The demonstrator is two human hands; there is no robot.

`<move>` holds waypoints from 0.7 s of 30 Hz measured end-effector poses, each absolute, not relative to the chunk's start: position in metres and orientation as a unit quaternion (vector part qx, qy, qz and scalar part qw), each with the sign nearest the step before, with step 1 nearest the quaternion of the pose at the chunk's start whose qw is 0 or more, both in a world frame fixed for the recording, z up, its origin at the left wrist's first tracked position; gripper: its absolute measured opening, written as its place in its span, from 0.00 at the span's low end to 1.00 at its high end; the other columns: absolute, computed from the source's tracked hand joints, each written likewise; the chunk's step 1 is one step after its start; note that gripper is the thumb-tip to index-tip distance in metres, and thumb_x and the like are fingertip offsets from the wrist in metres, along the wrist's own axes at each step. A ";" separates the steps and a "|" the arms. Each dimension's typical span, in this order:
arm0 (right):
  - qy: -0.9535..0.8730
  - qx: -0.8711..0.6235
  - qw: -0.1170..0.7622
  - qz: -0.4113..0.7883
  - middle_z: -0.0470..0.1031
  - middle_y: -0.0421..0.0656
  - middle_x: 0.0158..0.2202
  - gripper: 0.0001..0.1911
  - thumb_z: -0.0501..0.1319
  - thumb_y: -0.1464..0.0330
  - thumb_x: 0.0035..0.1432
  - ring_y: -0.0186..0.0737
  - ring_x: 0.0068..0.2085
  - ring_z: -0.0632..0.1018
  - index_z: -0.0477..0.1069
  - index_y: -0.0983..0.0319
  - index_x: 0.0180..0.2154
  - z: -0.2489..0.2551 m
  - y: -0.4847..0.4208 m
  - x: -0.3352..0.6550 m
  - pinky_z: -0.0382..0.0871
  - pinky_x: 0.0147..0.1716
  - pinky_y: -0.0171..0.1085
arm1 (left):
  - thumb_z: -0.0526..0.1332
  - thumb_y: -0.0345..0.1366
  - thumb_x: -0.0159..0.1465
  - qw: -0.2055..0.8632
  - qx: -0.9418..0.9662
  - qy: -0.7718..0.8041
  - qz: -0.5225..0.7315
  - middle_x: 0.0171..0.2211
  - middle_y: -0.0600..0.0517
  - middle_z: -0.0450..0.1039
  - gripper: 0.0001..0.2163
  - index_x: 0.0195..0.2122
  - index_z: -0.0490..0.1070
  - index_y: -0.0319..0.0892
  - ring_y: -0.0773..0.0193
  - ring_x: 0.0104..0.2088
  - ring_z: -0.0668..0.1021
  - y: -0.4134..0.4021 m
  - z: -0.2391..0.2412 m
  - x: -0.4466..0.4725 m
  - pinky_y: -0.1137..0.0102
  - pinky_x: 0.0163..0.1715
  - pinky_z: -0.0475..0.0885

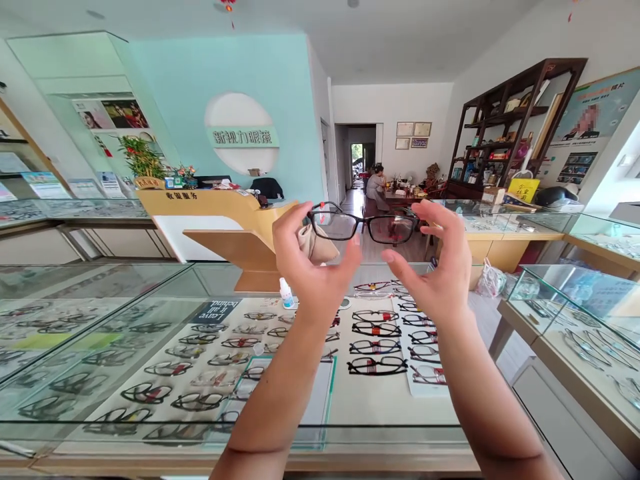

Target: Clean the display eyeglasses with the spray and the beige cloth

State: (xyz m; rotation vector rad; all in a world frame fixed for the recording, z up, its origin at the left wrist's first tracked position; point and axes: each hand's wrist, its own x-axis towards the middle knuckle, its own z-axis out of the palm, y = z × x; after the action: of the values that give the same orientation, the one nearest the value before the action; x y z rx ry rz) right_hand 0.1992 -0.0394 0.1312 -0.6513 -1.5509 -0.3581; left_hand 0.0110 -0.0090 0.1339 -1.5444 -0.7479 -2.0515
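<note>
Black-rimmed eyeglasses (363, 221) are held up level above the glass display counter, lenses facing me. My left hand (316, 277) grips their left end, its thumb just below the left lens. A crumpled beige cloth (323, 249) is tucked in the same hand, behind the thumb. At the right end, the curled fingers of my right hand (447, 267) hold the frame near the hinge, while its thumb stands apart below the right lens. A small white dropper bottle (286, 293) with a blue label stands on the counter beyond my left forearm.
Rows of spectacle frames (379, 365) lie under the counter glass (190, 280). A teal-edged tray (330, 400) is beneath my left forearm. Another glass case (590, 287) stands at right, a wooden reception desk (210, 207) beyond. A person (375, 185) sits at a far table.
</note>
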 end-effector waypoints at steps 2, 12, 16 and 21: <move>-0.677 -0.283 0.660 -0.161 0.77 0.53 0.62 0.34 0.73 0.57 0.65 0.58 0.62 0.78 0.65 0.53 0.68 0.128 -0.041 0.197 0.80 0.53 0.57 | 0.72 0.39 0.62 0.219 -0.567 -0.275 -0.745 0.57 0.45 0.74 0.29 0.63 0.67 0.45 0.50 0.59 0.79 -0.012 0.132 0.010 0.51 0.63 0.76; -0.657 -0.298 0.669 -0.180 0.81 0.50 0.55 0.23 0.72 0.62 0.67 0.55 0.56 0.82 0.73 0.53 0.61 0.128 -0.046 0.193 0.82 0.54 0.57 | 0.74 0.41 0.63 0.130 -0.581 -0.298 -0.746 0.57 0.46 0.78 0.27 0.61 0.71 0.47 0.51 0.56 0.81 -0.020 0.131 0.004 0.53 0.59 0.78; -0.649 -0.312 0.667 -0.188 0.81 0.50 0.56 0.23 0.72 0.61 0.67 0.56 0.55 0.82 0.74 0.54 0.61 0.127 -0.047 0.193 0.82 0.53 0.57 | 0.76 0.44 0.62 0.119 -0.581 -0.310 -0.743 0.54 0.47 0.79 0.27 0.59 0.72 0.46 0.52 0.54 0.81 -0.018 0.128 0.005 0.55 0.57 0.78; -0.634 -0.342 0.666 -0.194 0.81 0.50 0.56 0.23 0.71 0.60 0.68 0.56 0.52 0.83 0.74 0.53 0.62 0.126 -0.047 0.198 0.84 0.47 0.56 | 0.76 0.49 0.63 0.100 -0.607 -0.342 -0.710 0.53 0.48 0.81 0.28 0.61 0.73 0.48 0.53 0.53 0.83 -0.022 0.127 0.003 0.55 0.56 0.79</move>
State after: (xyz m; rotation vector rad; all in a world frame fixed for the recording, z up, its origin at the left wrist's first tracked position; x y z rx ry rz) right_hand 0.1977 -0.0467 0.1258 -0.7714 -1.4319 -0.4386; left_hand 0.0032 -0.0217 0.1273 -1.7939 -1.0120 -2.1004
